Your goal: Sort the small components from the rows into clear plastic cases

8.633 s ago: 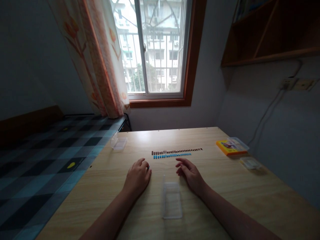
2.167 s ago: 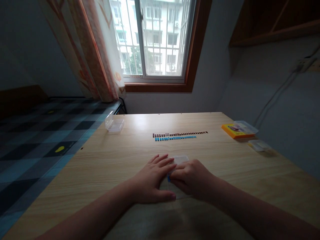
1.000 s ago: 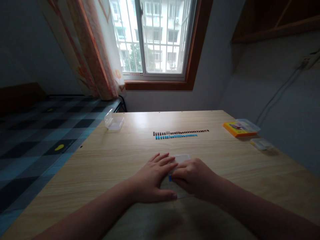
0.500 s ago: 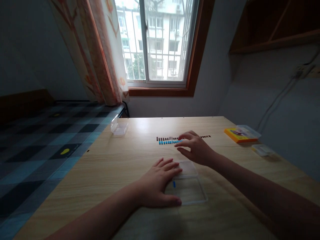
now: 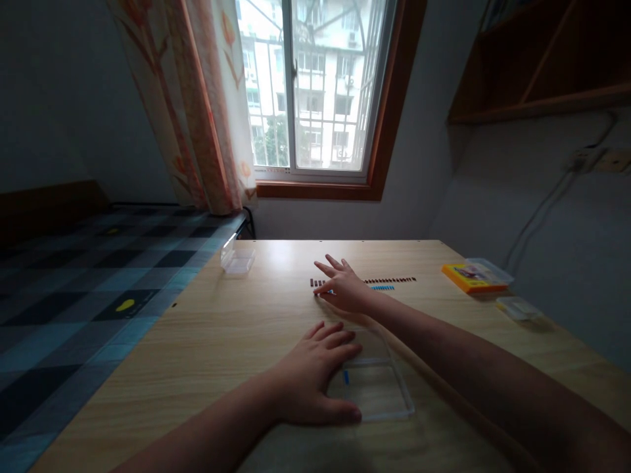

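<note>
My left hand (image 5: pixel 318 378) lies with fingers spread over the left side of a clear plastic box (image 5: pixel 401 394), its lid part folded open flat on the table. One small blue piece (image 5: pixel 346 377) is in the box near my thumb. My right hand (image 5: pixel 342 286) reaches to the left end of two rows of tiny pieces. Its thumb and index tips come together low by the table, while the other fingers fan out. Whatever is between those tips is too small to make out. Behind it runs the dark brown row (image 5: pixel 389 280); the blue row (image 5: pixel 383 288) is partly hidden by the hand.
A small clear open case (image 5: pixel 238 261) stands at the table's far left corner. At the right lie a yellow-orange box (image 5: pixel 470 277) with a clear lid and a small clear case (image 5: pixel 517 308). A bed with a checked cover (image 5: pixel 133 263) borders the left edge.
My right hand has moved left along the rows, from their middle to the left end, and its thumb and index have closed together. My left hand stays on the box. The view has tilted slightly.
</note>
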The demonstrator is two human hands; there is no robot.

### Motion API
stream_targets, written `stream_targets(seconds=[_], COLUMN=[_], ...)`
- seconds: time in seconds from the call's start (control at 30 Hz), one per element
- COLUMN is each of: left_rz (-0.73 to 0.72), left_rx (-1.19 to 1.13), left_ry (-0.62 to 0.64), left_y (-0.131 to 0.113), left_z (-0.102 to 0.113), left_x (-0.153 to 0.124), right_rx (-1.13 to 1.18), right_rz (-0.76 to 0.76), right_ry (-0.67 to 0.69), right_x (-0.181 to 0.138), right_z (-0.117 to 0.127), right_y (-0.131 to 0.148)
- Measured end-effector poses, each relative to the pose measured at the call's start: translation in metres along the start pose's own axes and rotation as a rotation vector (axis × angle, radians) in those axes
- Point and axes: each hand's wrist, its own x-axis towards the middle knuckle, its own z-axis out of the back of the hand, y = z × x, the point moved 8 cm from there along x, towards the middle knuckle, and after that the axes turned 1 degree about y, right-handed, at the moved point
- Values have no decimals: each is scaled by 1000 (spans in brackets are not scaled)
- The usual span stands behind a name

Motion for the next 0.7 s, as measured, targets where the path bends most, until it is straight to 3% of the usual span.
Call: stream_targets(seconds=[0.2,0.53,0.7], left_rz=[-17,5,22], left_rx=[20,18,43], left_ry=[-12,6,37], left_y=[-1,0,2], left_z=[0,-1,-4], left_x=[2,2,2], right_rx=[41,30,21], right_rz=[66,31,-12], right_ry=[5,-29,-74], right_x=[-11,-20,-41], right_z=[4,5,30], right_y=[3,-3,-4])
